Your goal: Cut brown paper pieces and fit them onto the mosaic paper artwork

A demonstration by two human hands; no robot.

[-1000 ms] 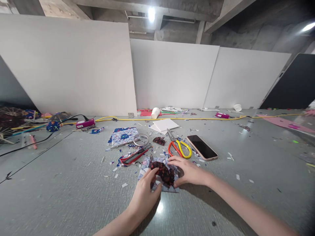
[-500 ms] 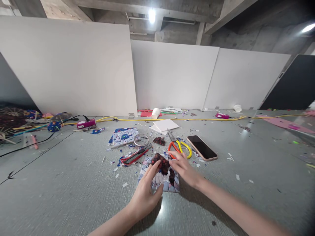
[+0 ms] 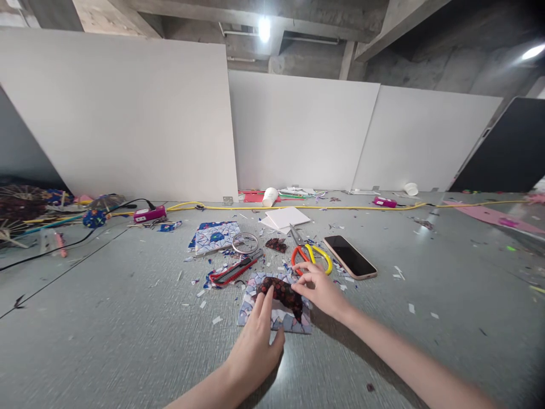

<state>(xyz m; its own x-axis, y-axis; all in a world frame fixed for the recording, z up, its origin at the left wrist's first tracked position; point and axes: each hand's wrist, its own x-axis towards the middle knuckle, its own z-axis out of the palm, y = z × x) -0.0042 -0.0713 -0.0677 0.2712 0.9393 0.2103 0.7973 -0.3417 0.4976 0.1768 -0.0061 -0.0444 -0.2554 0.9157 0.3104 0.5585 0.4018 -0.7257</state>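
In the head view, low centre, my left hand [image 3: 254,346] rests spread fingertips on the dark cloth [image 3: 283,294] over the tile [image 3: 272,324]; my right hand [image 3: 321,291] pinches its edge. I'd best anchor left, smooth right gently.
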